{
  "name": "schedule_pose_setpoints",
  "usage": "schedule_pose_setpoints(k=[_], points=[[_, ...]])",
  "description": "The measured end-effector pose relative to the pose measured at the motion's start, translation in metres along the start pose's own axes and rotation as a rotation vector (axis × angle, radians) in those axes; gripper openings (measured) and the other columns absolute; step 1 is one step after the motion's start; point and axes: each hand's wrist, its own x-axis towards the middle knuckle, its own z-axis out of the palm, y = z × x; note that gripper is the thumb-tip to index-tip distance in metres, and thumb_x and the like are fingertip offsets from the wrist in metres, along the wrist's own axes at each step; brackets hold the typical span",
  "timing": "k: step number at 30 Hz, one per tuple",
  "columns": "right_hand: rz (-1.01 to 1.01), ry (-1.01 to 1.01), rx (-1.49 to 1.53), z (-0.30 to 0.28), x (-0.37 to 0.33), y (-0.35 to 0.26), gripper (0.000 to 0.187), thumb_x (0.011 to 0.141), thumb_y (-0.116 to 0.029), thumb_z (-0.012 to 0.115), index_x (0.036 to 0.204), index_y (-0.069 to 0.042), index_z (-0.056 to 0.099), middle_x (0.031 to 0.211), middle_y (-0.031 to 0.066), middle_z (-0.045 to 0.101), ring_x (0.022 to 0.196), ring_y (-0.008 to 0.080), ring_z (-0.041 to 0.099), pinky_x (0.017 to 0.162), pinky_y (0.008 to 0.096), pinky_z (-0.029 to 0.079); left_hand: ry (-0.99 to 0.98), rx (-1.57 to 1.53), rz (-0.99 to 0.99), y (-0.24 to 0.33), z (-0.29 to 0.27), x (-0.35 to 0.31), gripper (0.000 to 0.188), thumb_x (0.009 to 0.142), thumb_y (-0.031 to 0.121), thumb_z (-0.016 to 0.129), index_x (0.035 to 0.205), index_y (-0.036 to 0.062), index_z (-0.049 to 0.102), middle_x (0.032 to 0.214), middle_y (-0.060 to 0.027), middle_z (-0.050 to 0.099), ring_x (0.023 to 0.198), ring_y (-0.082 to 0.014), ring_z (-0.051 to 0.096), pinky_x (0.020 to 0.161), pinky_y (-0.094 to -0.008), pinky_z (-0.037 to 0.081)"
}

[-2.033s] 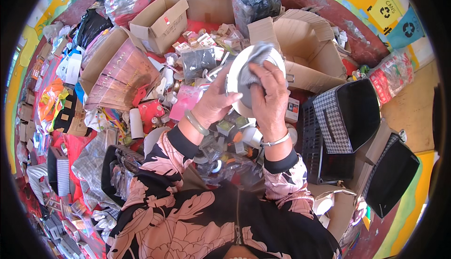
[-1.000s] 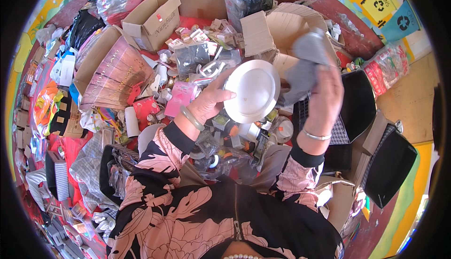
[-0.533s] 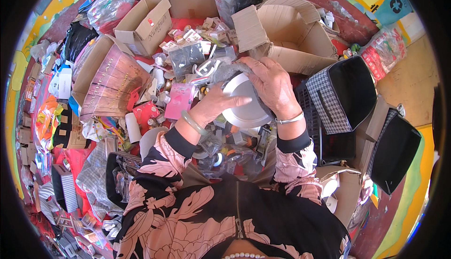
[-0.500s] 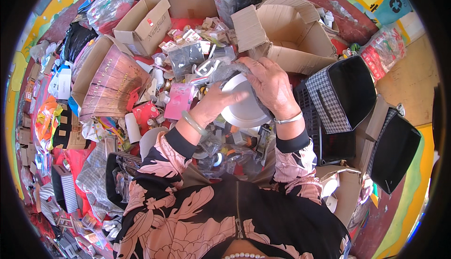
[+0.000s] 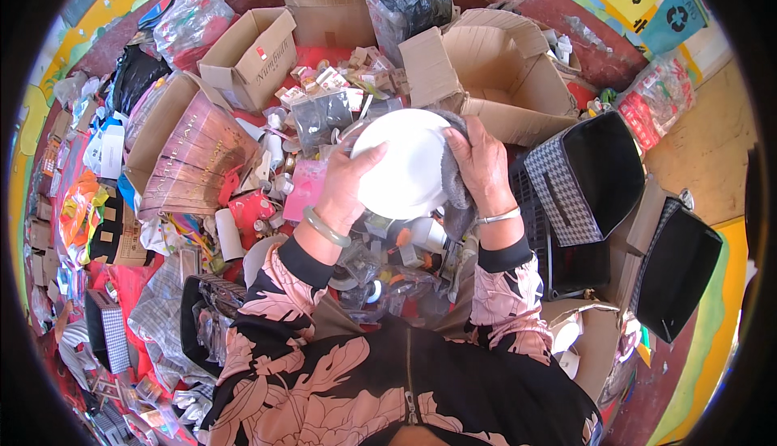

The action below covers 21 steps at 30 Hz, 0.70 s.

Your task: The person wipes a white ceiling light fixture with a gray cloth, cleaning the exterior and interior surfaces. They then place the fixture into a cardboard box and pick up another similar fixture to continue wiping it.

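A white round plate is held up in front of me between both hands, its smooth face toward me. My left hand grips its left edge, with the thumb lying over the rim and the fingers behind. A grey cloth is bunched in my right hand and pressed against the plate's right edge. My right fingers are curled round the cloth and partly hidden by it. Below the plate lie loose clear plastic packaging and small items.
An open cardboard box stands beyond my right hand, with black checked storage bins at right. A pink packet and a slanted box lie left. A smaller box stands farther back among piled small goods.
The plate has turned so that its smooth white face shows. My left hand has moved to its left edge; my right hand, with the cloth, has slid to its right side.
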Motion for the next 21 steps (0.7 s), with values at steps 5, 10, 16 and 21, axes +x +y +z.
schedule_pose_setpoints(k=[5, 10, 16, 21], points=[[0.186, 0.057, 0.412, 0.009, 0.002, 0.032, 0.035, 0.088, -0.037, 0.054, 0.090, -0.002, 0.059, 0.073, 0.0174, 0.061, 0.071, 0.0318, 0.061, 0.063, 0.0374, 0.047, 0.041, -0.074, 0.113, 0.011, -0.006, 0.009, 0.043, 0.078, 0.011, 0.067, 0.114, -0.0021, 0.050, 0.107, -0.0118, 0.058, 0.095, -0.0206, 0.059, 0.081, -0.0327, 0.050], [0.501, 0.342, 1.398, -0.044, 0.007, 0.040, 0.038, 0.089, -0.036, 0.053, 0.105, -0.002, 0.056, 0.094, 0.0103, 0.063, 0.078, 0.0225, 0.062, 0.070, 0.0357, 0.052, 0.086, -0.133, 0.162, 0.019, -0.009, 0.011, 0.043, 0.080, 0.015, 0.067, 0.115, -0.0012, 0.048, 0.109, -0.0120, 0.057, 0.097, -0.0208, 0.058, 0.083, -0.0327, 0.049], [0.305, 0.310, 1.533, -0.062, -0.002, 0.008, 0.031, 0.089, -0.022, 0.054, 0.113, -0.003, 0.052, 0.106, 0.0078, 0.060, 0.092, 0.0203, 0.059, 0.079, 0.0332, 0.050, 0.095, -0.019, 0.152, 0.010, -0.010, 0.012, 0.049, 0.079, 0.020, 0.069, 0.117, -0.0008, 0.046, 0.109, -0.0117, 0.057, 0.096, -0.0177, 0.058, 0.082, -0.0304, 0.049], [-0.153, 0.464, 0.476, -0.024, -0.003, -0.040, 0.037, 0.075, 0.007, 0.054, 0.111, -0.004, 0.057, 0.107, 0.0105, 0.056, 0.097, 0.0217, 0.056, 0.085, 0.0320, 0.045, 0.152, 0.140, 0.172, -0.009, 0.009, 0.008, 0.049, 0.082, 0.025, 0.067, 0.119, -0.0007, 0.047, 0.107, -0.0076, 0.058, 0.095, -0.0124, 0.056, 0.081, -0.0263, 0.047]])
